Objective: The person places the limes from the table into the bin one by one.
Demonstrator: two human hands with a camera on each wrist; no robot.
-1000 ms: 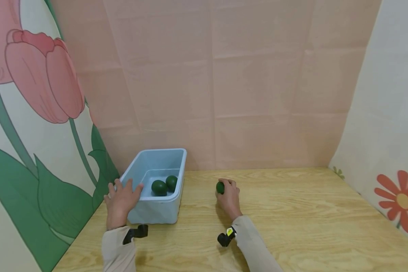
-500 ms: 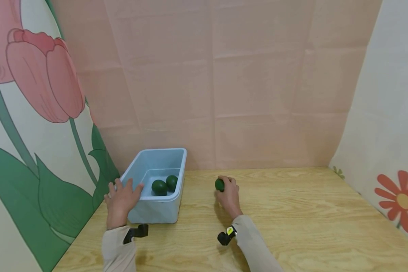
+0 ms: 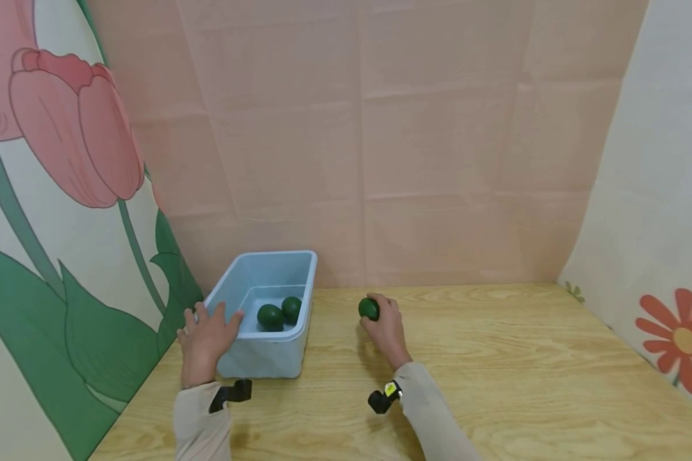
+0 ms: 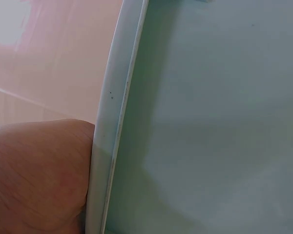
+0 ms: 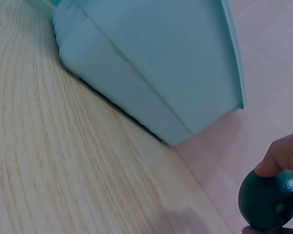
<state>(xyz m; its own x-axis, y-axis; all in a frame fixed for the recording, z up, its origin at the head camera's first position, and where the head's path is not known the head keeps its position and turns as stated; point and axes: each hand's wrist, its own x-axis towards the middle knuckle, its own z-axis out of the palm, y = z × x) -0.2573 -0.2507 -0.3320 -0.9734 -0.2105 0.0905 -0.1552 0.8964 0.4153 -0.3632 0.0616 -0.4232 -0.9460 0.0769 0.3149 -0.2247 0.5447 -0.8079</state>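
A dark green, egg-shaped avocado [image 3: 368,309] is pinched between the thumb and fingers of my right hand [image 3: 387,326], to the right of a light blue plastic bin [image 3: 259,355]. In the right wrist view, this avocado [image 5: 268,201] shows a small pale spot, and it appears raised off the tabletop. Two more avocados, one in front [image 3: 270,317] and one behind [image 3: 291,310], lie side by side inside the bin. My left hand [image 3: 206,340] rests with spread fingers on the bin's near left corner. Up close, it presses against the bin rim [image 4: 115,97] from outside.
The bin stands on a light wood-grain table [image 3: 496,358], left of centre. Behind it hangs a creased pinkish-tan sheet [image 3: 427,160]. A tulip-patterned panel [image 3: 81,256] closes the left side, and a white flowered panel [image 3: 657,192] borders the right.
My right hand has risen slightly and shifted left with the avocado, more of which shows now. The left hand and the bin have stayed put.
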